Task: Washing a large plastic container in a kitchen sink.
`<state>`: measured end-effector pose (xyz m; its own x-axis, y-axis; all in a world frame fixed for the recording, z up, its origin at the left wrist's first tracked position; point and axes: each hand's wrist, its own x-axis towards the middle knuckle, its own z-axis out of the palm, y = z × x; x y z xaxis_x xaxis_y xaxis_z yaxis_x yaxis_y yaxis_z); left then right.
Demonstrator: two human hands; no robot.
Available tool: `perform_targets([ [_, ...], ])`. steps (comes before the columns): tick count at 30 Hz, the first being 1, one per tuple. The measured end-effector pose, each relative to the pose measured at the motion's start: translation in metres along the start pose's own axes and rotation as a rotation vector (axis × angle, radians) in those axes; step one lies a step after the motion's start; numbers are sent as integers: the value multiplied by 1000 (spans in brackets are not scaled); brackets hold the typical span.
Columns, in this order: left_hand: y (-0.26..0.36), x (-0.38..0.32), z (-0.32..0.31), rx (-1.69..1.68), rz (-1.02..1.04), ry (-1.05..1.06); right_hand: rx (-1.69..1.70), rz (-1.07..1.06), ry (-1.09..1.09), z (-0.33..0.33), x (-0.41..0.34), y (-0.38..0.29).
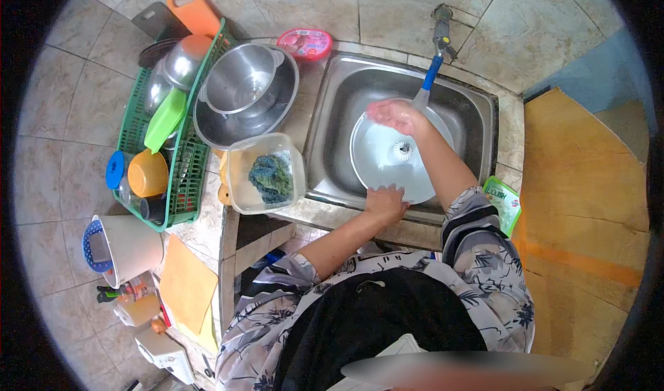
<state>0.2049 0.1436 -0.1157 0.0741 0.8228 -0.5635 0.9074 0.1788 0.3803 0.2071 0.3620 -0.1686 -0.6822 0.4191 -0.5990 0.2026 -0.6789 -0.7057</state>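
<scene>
A round white dish, basin or lid [381, 165] lies in the stainless steel sink [337, 105]. At its middle is a slotted round piece [403, 151]; I cannot tell whether it belongs to the dish or the drain. My left hand [386, 203] grips the near rim, its fingers over the edge. Above the far part of the dish, my right hand [394, 117] is held out wet with nothing in it. The blue-sleeved tap [431, 73] ends right beside this hand, and water seems to run there.
Left of the sink stand a clear plastic tub [236, 183] holding a scouring pad [271, 178], and a steel pot [241, 79] inside a metal basin [282, 116]. Farther left is a green dish rack [179, 204]. A green-and-white packet [503, 204] rests at the sink's right edge.
</scene>
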Motion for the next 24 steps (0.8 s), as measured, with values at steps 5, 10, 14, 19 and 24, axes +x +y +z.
perform_targets([
  [5, -8, 7, -1, 100, 69, 174, -97, -56, 245, 3, -5, -4],
  [10, -20, 20, 7, -15, 158, 282, -74, -61, 37, -6, -7, -4],
  [14, -28, 35, 8, -191, 157, 482, -102, -289, 376, -16, -13, -5],
  [19, -43, 75, -2, -836, 74, 712, -31, -144, 89, -19, -33, -17],
  [24, -43, 127, -20, -1584, -21, 570, -90, -206, 61, -15, -48, -29],
])
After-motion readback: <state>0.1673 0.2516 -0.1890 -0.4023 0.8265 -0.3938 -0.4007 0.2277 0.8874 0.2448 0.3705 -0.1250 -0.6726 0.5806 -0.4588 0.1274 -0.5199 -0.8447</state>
